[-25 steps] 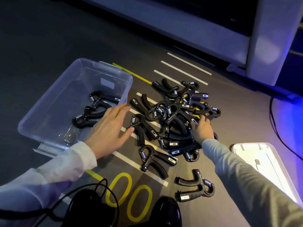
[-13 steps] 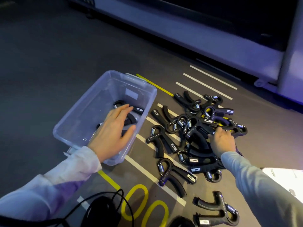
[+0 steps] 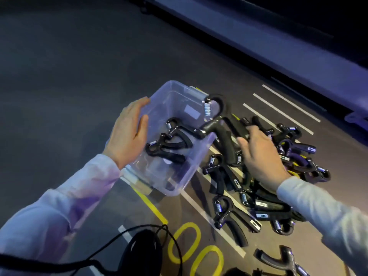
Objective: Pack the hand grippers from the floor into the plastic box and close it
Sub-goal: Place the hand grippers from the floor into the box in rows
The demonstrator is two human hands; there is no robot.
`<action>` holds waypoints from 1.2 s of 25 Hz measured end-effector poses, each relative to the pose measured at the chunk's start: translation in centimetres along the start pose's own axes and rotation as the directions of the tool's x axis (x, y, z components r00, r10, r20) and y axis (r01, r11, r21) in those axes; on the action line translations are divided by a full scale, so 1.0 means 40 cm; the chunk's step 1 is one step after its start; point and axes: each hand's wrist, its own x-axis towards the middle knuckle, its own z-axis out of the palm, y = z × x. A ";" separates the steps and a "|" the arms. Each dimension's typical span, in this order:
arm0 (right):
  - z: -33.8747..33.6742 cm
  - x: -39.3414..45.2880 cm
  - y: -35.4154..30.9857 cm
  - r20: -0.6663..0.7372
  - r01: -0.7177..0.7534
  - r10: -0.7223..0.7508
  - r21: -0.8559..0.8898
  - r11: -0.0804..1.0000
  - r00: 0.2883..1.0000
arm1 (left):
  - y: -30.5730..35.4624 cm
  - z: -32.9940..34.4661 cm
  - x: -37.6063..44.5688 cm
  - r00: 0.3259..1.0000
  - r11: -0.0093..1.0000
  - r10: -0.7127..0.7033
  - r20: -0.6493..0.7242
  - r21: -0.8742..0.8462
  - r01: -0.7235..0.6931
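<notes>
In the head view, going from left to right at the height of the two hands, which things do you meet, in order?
Left hand on the box wall → plastic box with two hand grippers inside → lifted hand gripper over the box rim → right hand holding it → pile of hand grippers on the floor.

Black hand grippers [image 3: 264, 176] w/ silver springs, clear plastic box [image 3: 179, 188].

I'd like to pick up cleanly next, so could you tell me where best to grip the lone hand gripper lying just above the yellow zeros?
Grip the hand gripper around its two splayed handles, coming from above. They fan out flat toward the lower right, clear of the pile, while the spring end is small.
</notes>
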 end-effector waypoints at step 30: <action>0.405 0.199 -0.285 0.798 0.228 0.146 -0.334 0.915 0.585 | -0.167 0.030 0.004 0.918 0.953 -0.301 0.260 0.108 0.282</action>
